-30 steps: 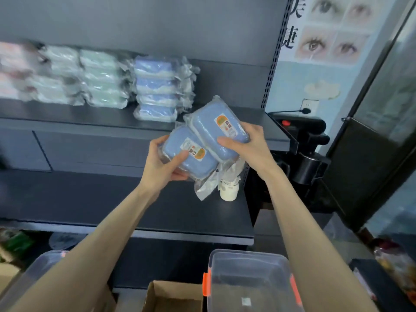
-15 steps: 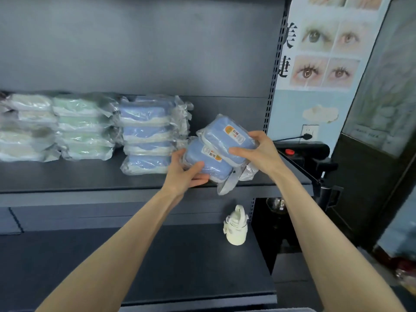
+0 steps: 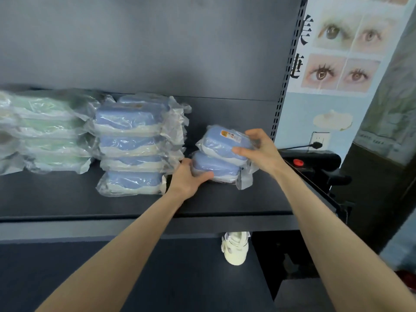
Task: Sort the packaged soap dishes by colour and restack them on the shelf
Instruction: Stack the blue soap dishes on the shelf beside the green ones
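While on shelf (image 3: 225, 199), blue packs (image 3: 225, 145) (image 3: 216, 166) in hands (image 3: 188, 179) (image 3: 262, 152)

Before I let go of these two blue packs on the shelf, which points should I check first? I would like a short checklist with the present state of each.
1. Colour matches the neighbour: ok. The upper blue pack and the lower blue pack are beside the blue stack; the green stack is further left.
2. Grip: ok. The left hand grips the lower pack and the right hand grips the upper one.
3. Upper pack level on the lower: not ok, it is tilted.
4. Lower pack flat on the shelf: cannot tell, as wrapper and hand hide its base.
5. Apart from the blue stack: ok, a gap shows.
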A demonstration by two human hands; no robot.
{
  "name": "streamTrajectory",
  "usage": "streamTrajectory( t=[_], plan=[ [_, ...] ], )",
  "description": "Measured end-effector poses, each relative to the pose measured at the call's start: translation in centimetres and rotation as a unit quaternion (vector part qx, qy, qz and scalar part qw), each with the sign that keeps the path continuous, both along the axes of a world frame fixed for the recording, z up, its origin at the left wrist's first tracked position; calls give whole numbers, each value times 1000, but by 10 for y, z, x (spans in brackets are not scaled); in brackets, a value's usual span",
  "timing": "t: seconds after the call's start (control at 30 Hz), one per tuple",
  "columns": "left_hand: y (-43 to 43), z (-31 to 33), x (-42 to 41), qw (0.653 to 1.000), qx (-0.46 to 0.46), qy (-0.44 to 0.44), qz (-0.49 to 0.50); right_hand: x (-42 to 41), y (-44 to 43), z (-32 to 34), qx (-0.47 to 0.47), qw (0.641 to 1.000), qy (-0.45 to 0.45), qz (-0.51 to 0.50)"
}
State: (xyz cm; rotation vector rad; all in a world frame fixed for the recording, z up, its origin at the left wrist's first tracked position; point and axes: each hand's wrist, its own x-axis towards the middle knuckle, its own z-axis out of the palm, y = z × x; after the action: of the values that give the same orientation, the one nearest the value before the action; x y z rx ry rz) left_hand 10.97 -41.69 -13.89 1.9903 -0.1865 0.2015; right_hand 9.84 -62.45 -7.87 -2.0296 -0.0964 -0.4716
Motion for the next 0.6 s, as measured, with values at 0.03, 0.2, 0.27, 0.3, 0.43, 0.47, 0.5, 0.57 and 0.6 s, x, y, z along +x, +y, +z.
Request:
streamTrajectory(
  t=[0.03, 0.2, 0.27, 0.3, 0.43, 0.47, 0.5, 0.57, 0.6],
  plan=[
    [-2, 0, 3, 1000, 7, 0, 4, 5, -1, -1, -4, 1000, -2, 3],
    [-15, 1, 19, 999, 38, 8, 34, 30, -8, -6, -32, 999, 4, 17],
    [-20, 3, 26, 998, 46, 19, 37, 40, -10, -8, -32, 999, -1, 19],
    [-22, 3, 29, 998, 48, 20, 41, 46, -10, -9, -38, 999, -7, 18],
    [-30, 8, 45, 995, 79, 15, 64, 66, -12, -13, -37, 999, -34, 15],
    [-33, 8, 50, 994, 88, 14, 66, 72, -12, -14, -33, 999, -35, 17],
    [-34, 8, 56, 993, 95, 16, 67, 77, -13, -14, -31, 999, -33, 22],
    [-37, 8, 69, 992, 97, 20, 72, 89, -15, -14, -38, 999, -25, 30],
    [-38, 8, 76, 992, 97, 21, 74, 95, -16, -14, -46, 998, -27, 30]
  ],
)
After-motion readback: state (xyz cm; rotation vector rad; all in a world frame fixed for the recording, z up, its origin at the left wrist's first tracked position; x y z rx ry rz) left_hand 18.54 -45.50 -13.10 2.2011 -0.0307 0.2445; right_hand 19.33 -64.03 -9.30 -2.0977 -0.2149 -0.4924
